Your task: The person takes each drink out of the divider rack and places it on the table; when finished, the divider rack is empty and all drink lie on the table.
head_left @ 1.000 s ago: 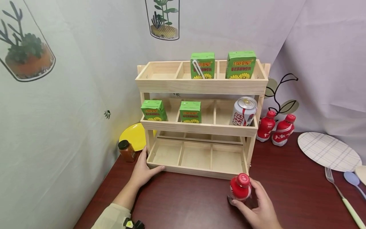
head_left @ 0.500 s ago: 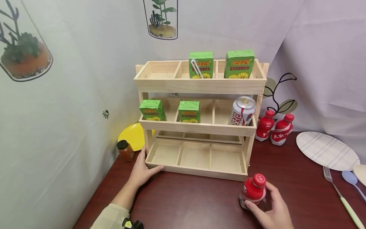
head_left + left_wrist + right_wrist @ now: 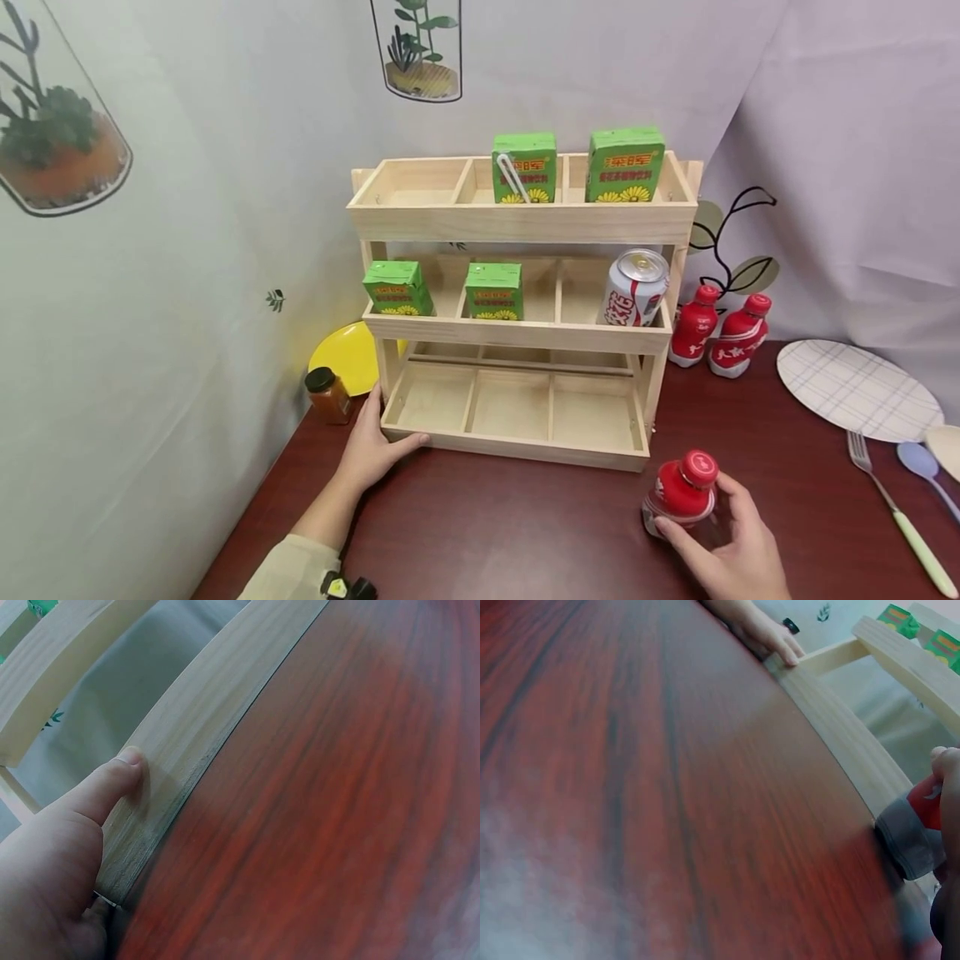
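My right hand (image 3: 738, 546) holds a small red drink bottle (image 3: 684, 492) upright, thumb on its near side and fingers on the far side. In the right wrist view the bottle's greyish base (image 3: 907, 838) shows close to the table. My left hand (image 3: 375, 446) grips the lower left corner of a three-tier wooden shelf (image 3: 517, 446). Its thumb (image 3: 124, 769) presses on the front board, and the other fingers lie along the side, partly hidden. Green drink cartons (image 3: 493, 292) stand on the top and middle tiers. A white soda can (image 3: 636, 290) stands in the middle tier's right compartment.
Behind the shelf's right side stand two more red bottles (image 3: 738, 335). Farther right lie a checked plate (image 3: 858, 387), a fork (image 3: 896, 508) and a blue spoon (image 3: 918, 460). A dark-lidded jar (image 3: 328, 398) and a yellow plate (image 3: 347, 354) are at the left, near the wall.
The red bottle has moved right in my right hand, from the shelf's front right corner to beyond it. My left hand stays on the shelf corner; the head view has shifted slightly.
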`<state>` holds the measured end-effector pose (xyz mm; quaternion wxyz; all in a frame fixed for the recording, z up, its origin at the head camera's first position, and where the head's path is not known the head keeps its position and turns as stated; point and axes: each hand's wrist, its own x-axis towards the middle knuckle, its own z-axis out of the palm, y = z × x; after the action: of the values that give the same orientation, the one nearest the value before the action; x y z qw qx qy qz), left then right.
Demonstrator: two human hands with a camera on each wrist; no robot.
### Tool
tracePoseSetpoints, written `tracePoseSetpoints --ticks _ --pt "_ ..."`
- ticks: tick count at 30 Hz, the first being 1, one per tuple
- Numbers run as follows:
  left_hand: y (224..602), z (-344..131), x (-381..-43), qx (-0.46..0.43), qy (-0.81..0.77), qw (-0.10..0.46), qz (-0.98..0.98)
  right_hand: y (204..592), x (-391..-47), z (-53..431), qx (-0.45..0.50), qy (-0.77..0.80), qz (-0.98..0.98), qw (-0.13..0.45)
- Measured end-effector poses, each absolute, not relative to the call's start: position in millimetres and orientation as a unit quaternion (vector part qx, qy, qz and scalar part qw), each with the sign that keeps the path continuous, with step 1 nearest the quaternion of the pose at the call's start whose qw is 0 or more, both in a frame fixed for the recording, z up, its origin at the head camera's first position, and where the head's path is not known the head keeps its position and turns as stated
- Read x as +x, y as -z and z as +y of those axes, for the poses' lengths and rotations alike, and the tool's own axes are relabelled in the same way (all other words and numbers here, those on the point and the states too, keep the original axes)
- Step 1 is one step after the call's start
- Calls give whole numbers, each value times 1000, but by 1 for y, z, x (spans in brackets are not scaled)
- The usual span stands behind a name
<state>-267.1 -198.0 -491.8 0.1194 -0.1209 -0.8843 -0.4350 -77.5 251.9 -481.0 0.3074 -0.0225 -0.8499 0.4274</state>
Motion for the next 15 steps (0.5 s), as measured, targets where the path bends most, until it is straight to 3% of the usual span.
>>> tracePoseSetpoints --ticks 15 --pt "490 -197 -265 -118 441 119 -882 484 -79 265 8 -345 -885 312"
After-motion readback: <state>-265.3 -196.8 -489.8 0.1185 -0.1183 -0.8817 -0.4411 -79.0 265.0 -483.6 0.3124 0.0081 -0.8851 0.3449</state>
